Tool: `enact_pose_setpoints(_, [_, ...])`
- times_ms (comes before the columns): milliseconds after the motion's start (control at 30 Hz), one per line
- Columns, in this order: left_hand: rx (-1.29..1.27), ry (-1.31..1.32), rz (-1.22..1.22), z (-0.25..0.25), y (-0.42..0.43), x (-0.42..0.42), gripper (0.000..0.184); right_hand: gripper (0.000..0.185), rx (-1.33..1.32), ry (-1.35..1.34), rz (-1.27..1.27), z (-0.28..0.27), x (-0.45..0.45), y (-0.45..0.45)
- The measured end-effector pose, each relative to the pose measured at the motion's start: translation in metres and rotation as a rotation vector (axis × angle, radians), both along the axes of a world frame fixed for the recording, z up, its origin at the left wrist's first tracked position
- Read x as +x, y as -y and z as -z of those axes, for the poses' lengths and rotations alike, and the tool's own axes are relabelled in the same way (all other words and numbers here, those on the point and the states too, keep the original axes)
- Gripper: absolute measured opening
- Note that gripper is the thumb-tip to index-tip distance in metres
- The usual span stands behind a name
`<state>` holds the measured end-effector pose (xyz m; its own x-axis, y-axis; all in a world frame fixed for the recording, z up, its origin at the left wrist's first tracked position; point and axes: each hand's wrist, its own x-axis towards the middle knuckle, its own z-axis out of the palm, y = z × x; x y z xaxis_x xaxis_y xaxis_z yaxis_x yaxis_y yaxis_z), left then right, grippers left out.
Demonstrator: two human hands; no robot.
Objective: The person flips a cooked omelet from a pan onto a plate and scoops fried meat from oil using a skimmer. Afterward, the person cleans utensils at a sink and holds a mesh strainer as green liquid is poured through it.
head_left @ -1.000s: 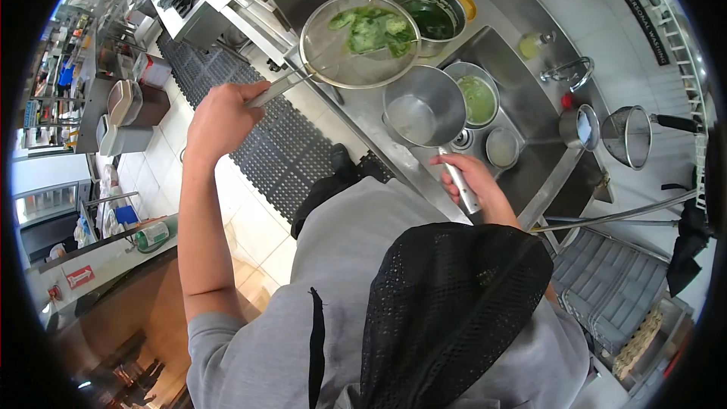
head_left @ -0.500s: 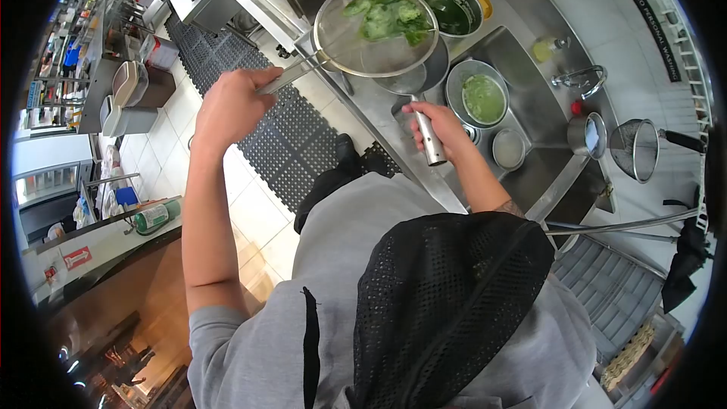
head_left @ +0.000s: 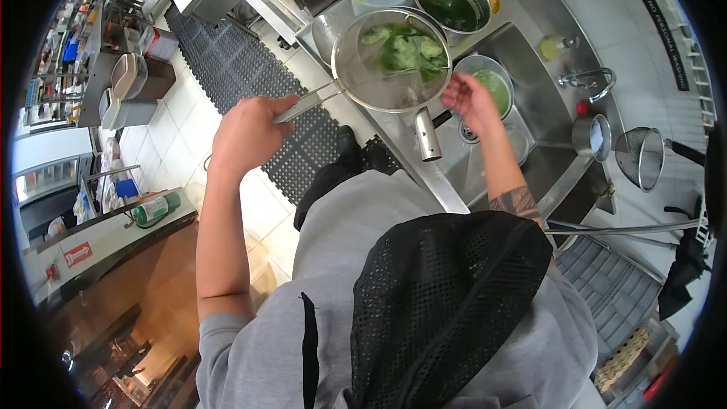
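My left hand [head_left: 254, 132] is closed round the handle of a fine-mesh strainer [head_left: 354, 64]. Wet leafy greens [head_left: 413, 53] lie in its mesh. Below the strainer a saucepan is mostly hidden, with its metal handle [head_left: 428, 138] sticking out towards me. My right hand [head_left: 471, 98] is open, fingers apart, close to the strainer's right rim; whether it touches is hard to tell. Partly behind that hand stands a metal bowl [head_left: 510, 97] of light green liquid. A translucent plastic tub [head_left: 372, 4] with some green inside stands beyond the strainer, beside a metal pot [head_left: 485, 17] of dark green liquid.
A steel sink [head_left: 522, 60] with a faucet [head_left: 594, 79] lies to the right. A small metal pot [head_left: 581, 136] and another strainer [head_left: 642, 157] hang at the far right. Black rubber matting [head_left: 227, 76] covers the floor at left.
My right hand has let go of the saucepan handle and moved up and right to the strainer's rim. The strainer has shifted right and towards me, uncovering the plastic tub.
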<state>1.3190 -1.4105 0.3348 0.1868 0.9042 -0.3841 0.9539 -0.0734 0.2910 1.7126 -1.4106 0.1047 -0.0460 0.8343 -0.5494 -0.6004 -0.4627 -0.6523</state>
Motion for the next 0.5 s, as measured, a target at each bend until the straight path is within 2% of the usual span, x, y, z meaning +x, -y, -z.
enact_pose_setpoints(133, [-0.002,0.032,0.029,-0.002,0.002,0.002,0.045,0.029,-0.017,0.179,0.258,0.015,0.023,-0.065])
enact_pose_setpoints(167, [-0.011,0.002,0.018,-0.003,0.002,0.004,0.045,0.029,-0.018,0.223,0.36,0.012,0.023,-0.076])
enact_pose_setpoints(200, [-0.011,0.002,0.019,-0.003,0.002,0.006,0.045,0.029,-0.019,0.222,0.361,0.009,0.023,-0.085])
enact_pose_setpoints(267, [-0.007,-0.04,0.001,-0.001,0.002,0.009,0.046,0.022,0.007,0.382,0.451,-0.011,0.016,-0.103])
enact_pose_setpoints(400, [0.07,-0.017,0.044,0.004,0.007,0.008,0.045,0.01,0.047,0.286,0.396,-0.003,0.037,-0.138])
enact_pose_setpoints(500, [0.055,-0.041,0.012,0.002,0.009,0.01,0.045,0.004,-0.086,0.269,0.468,0.001,0.05,-0.148])
